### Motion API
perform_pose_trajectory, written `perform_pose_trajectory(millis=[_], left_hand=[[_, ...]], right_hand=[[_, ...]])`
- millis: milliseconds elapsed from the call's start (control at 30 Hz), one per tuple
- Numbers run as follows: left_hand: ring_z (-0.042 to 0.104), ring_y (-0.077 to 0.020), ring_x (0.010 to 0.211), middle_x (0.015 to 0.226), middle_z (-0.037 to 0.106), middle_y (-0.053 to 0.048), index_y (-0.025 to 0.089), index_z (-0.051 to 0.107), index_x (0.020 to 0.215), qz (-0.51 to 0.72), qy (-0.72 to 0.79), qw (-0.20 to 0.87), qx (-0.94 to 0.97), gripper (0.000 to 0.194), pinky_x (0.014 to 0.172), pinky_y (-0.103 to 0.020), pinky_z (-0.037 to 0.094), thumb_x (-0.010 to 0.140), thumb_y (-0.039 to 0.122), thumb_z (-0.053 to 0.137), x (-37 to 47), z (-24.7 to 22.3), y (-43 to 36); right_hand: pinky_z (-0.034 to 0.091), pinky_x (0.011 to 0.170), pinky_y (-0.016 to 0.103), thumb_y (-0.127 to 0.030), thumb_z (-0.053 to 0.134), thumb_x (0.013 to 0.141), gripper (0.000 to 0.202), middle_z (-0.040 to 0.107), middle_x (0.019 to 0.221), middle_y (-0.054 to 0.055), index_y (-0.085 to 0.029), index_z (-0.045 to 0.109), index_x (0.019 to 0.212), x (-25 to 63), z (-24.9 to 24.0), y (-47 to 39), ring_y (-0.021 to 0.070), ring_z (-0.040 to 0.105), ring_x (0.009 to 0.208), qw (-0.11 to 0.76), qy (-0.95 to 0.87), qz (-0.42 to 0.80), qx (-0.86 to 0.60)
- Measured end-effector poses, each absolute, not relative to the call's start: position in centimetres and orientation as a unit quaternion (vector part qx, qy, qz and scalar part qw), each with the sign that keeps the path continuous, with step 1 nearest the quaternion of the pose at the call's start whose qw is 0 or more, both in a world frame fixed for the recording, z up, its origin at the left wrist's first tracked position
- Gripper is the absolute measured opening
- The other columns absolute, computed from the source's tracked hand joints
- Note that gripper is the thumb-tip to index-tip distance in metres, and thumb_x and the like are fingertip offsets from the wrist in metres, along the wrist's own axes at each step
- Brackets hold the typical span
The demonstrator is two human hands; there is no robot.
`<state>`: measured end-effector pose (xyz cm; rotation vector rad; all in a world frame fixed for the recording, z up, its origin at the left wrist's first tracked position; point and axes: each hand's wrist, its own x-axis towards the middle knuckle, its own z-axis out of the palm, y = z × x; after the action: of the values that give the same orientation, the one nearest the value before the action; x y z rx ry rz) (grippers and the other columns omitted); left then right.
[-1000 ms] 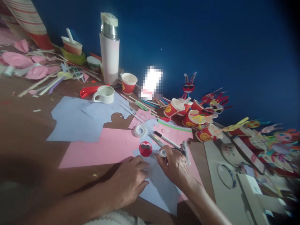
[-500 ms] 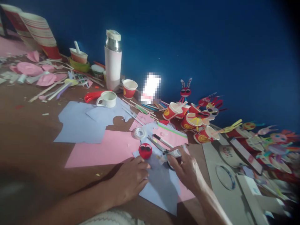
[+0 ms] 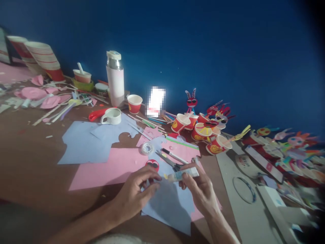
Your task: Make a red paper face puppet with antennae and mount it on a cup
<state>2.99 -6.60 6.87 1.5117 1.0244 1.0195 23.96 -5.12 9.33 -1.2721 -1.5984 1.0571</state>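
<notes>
My right hand (image 3: 200, 189) is wrapped round a small white glue tube (image 3: 181, 174), its yellowish tip pointing left. Facing that tip, my left hand (image 3: 142, 189) has its fingers curved and its thumb apart, with nothing seen between them. Just beyond the left fingertips lies a red paper disc (image 3: 152, 165) with two black-and-pink eyes, its lower part hidden by the hand. Under both hands is a blue paper sheet (image 3: 170, 203). Scissors (image 3: 167, 160) lie beyond the tube, their handles partly behind my right hand.
A tape roll (image 3: 147, 148) and a black-capped pen (image 3: 175, 155) lie beyond the hands. Further back stand a flask (image 3: 115, 81), a paper cup (image 3: 134, 103) and a white mug-like ring (image 3: 111, 116). Decorated paper cups (image 3: 201, 132) crowd the right; pink scraps (image 3: 33, 93) lie left.
My left hand has lifted off beside the red disc, its thumb parting from the fingers. My right hand has turned the tube level and brought it nearer the left. The view has shifted slightly.
</notes>
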Motion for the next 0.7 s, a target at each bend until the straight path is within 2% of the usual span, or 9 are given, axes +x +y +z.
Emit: perform_pose_trajectory(millis=[200,467,567,700], left_hand=[[0.052,-0.0140,0.071,0.083,0.053,-0.002,0.016,0.062,0.081,0.427,0.444,0.620,0.486,0.018,0.059,-0.022,0.043,0.077,0.033,0.064,3.2,7.7,-6.2],[0.049,-0.0143,0.072,0.077,0.052,-0.001,0.015,0.061,0.069,0.413,0.469,0.600,0.499,0.019,0.061,-0.023,0.039,0.077,0.032,0.063,3.4,8.3,-6.2],[0.049,-0.0139,0.072,0.077,0.053,-0.001,0.014,0.062,0.069,0.410,0.466,0.604,0.499,0.019,0.062,-0.024,0.037,0.078,0.031,0.063,3.2,8.2,-6.2],[0.043,-0.0098,0.060,0.067,0.051,0.001,0.014,0.063,0.074,0.435,0.457,0.654,0.418,0.019,0.056,-0.022,0.033,0.076,0.033,0.066,2.9,7.8,-6.0]], right_hand=[[0.048,0.050,0.025,-0.045,0.055,0.088,0.025,0.061,0.063,0.001,-0.021,0.058,0.092,23.3,8.9,-6.4,0.0170,0.062,0.059,0.393,-0.619,0.408,-0.543],[0.051,0.056,0.026,-0.045,0.055,0.087,0.024,0.062,0.069,0.001,-0.022,0.059,0.093,22.7,8.4,-7.1,0.0173,0.063,0.065,0.413,-0.613,0.410,-0.535],[0.049,0.057,0.025,-0.043,0.057,0.088,0.023,0.063,0.067,0.000,-0.022,0.058,0.095,22.9,8.3,-6.8,0.0158,0.062,0.062,0.427,-0.580,0.464,-0.515],[0.049,0.062,0.027,-0.042,0.062,0.085,0.024,0.067,0.068,0.001,-0.021,0.056,0.095,23.2,7.6,-6.1,0.0154,0.062,0.063,0.475,-0.488,0.586,-0.439]])
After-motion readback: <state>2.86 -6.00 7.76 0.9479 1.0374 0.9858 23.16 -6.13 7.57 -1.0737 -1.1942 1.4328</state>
